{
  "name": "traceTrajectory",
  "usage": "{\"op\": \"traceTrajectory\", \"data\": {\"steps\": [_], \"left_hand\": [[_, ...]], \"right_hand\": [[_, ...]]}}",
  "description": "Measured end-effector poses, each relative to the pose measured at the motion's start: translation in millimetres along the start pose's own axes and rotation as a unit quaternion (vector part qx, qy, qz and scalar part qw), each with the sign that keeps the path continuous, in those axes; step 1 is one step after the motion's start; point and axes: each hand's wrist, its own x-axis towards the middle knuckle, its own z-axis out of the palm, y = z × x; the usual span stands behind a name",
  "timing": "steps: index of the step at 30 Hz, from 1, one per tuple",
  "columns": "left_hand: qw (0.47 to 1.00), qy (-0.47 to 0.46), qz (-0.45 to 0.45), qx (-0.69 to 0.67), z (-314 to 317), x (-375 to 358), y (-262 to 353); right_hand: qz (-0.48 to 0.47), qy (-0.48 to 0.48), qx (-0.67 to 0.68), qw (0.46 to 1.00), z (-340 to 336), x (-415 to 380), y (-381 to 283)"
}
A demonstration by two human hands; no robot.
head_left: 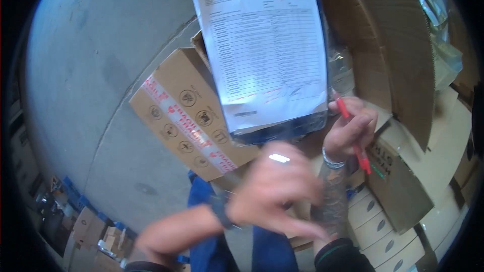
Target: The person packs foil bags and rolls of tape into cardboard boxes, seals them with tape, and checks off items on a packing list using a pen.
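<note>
Fingers, right hand [349, 130]: curled shut around a red pen [353, 133], which runs slantwise from above the knuckles down past the wrist; a band circles that wrist.
Fingers, left hand [275, 189]: blurred; spread loosely downward in mid-frame, and how far they are open or whether they hold anything cannot be told. A dark strap sits on the left wrist.
Concrete floor [101, 60]: grey, fills the left half of the view.
Open carton [403, 60]: large brown cardboard flaps stand at the upper right, behind the right hand.
Taped box [186, 116]: brown cardboard, tilted, sealed with red-and-white tape marked "fragile" and printed with round handling symbols; lies just left of and partly beneath the clipboard.
Clipboard [267, 45]: upper centre, its black clip at the top edge; carries a white printed form with rows of fine text and a few red marks near its lower edge. The right hand with the pen is just beside its lower right corner.
Small box [398, 186]: brown, dark lettering on its face, below the pen's lower tip.
Stacked trays [378, 226]: pale, with oval cut-outs, lower right.
</note>
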Motion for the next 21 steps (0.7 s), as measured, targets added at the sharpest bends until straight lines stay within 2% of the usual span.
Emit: {"op": "traceTrajectory", "data": {"steps": [3, 5, 9, 12, 14, 17, 21], "left_hand": [[0.965, 0.050, 0.040, -0.255, 87.8, 20.8, 20.8], [0.932, 0.092, 0.042, -0.347, 109.5, 36.4, 37.1], [0.913, 0.104, 0.007, -0.394, 106.8, 42.2, 52.9], [0.886, 0.146, -0.032, -0.438, 118.6, 33.1, 60.6], [0.898, 0.140, 0.002, -0.418, 123.9, 25.7, 48.9], [0.936, 0.073, 0.087, -0.333, 99.9, 17.8, 18.8], [0.949, 0.078, 0.023, -0.306, 79.8, -5.0, 22.6]], "right_hand": [[0.022, 0.009, 0.002, 1.000, 5.3, -5.6, -4.8], [0.019, -0.002, -0.005, 1.000, 3.4, -6.0, -6.3], [0.021, -0.009, -0.022, 0.999, -5.1, -10.3, -3.4], [0.019, -0.008, -0.014, 1.000, -10.4, -12.7, -1.6], [0.012, -0.011, -0.009, 1.000, -12.0, -12.7, -1.0], [0.014, -0.008, 0.008, 1.000, -15.5, -15.2, -0.3], [0.008, -0.012, 0.009, 1.000, -19.5, -15.7, 1.4]]}}
